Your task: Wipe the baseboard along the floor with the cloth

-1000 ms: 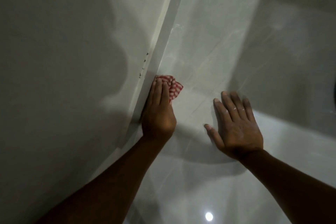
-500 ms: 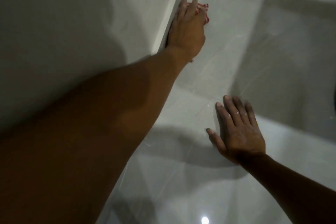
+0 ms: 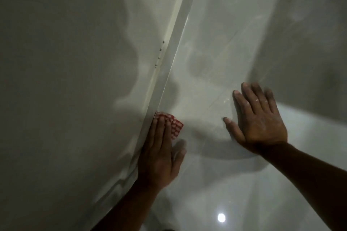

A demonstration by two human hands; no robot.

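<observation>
Under L hand (image 3: 159,154): cloth (image 3: 173,124)

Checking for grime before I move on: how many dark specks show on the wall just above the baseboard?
4, strung along the wall beside the baseboard: speck, speck, speck, speck. Fainter ones may be lost in shadow.

Left hand (image 3: 159,154) is pressing a red-checked cloth (image 3: 173,124) against the baseboard (image 3: 170,62), fingers flat over the cloth. Right hand (image 3: 260,118) is lying palm-down on the glossy floor (image 3: 216,184), fingers spread, well apart from the cloth. Small dark specks are showing on the wall (image 3: 65,80) just above the baseboard (nature unclear).
</observation>
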